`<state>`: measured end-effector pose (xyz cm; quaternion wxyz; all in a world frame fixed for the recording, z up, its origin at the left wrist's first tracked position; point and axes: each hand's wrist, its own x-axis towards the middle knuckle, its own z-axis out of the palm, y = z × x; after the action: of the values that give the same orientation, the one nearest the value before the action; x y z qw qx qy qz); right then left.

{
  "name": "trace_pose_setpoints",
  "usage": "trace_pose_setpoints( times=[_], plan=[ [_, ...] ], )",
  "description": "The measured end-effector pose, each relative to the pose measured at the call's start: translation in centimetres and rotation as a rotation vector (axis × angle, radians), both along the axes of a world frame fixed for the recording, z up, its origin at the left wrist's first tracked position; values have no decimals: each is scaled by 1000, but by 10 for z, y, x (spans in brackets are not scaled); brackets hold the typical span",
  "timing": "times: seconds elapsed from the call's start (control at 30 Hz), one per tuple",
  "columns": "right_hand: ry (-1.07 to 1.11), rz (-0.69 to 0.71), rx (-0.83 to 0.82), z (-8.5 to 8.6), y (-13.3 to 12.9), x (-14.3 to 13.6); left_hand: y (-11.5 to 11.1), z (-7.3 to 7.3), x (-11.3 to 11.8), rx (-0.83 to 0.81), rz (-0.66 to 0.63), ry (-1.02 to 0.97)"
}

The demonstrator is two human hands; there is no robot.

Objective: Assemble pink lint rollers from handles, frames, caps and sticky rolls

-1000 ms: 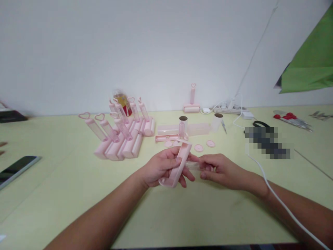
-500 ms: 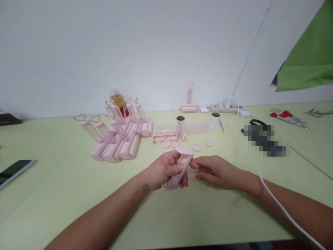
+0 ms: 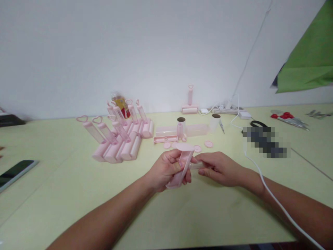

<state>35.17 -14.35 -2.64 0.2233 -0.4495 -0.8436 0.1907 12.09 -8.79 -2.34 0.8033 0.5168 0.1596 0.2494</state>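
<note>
My left hand (image 3: 168,170) is closed round a pink lint roller cover (image 3: 182,170), a trough-like plastic shell held tilted with its hollow side toward me. From the right, my right hand (image 3: 221,170) grips a clear lint roller handle (image 3: 197,165), whose near end meets the back of the cover. Most of the handle is hidden by the fingers. Just beyond my hands lie several round pink end caps (image 3: 208,144), a pink handle strip (image 3: 165,139) and a small pink handle part (image 3: 180,131).
Several lint rollers (image 3: 130,149) stand grouped at left, another lint roller (image 3: 189,109) by the wall. Two paper rolls (image 3: 214,123) stand upright. A phone (image 3: 17,173) lies far left; scissors (image 3: 286,118) lie far right. A white cable (image 3: 273,205) crosses over my right forearm.
My right hand has moved slightly, and the clear handle now shows more plainly against the back of the cover. The cover has turned a little more upright in my left hand.
</note>
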Motion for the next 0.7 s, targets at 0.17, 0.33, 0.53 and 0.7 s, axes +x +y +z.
trace_pose_setpoints(
  times=[0.17, 0.33, 0.53, 0.7],
  plan=[
    [-56, 45, 117, 8, -1, 6, -4, 6, 0, 4, -16, -43],
    [-93, 122, 236, 7, -1, 9, -8, 8, 4, 0, -117, -90],
    [-72, 59, 268, 6, 2, 27, -11, 22, -8, 21, -174, -117],
    [-69, -353, 299, 1, 14, 65, 3, 36, -38, 127, -87, -130]
  ],
)
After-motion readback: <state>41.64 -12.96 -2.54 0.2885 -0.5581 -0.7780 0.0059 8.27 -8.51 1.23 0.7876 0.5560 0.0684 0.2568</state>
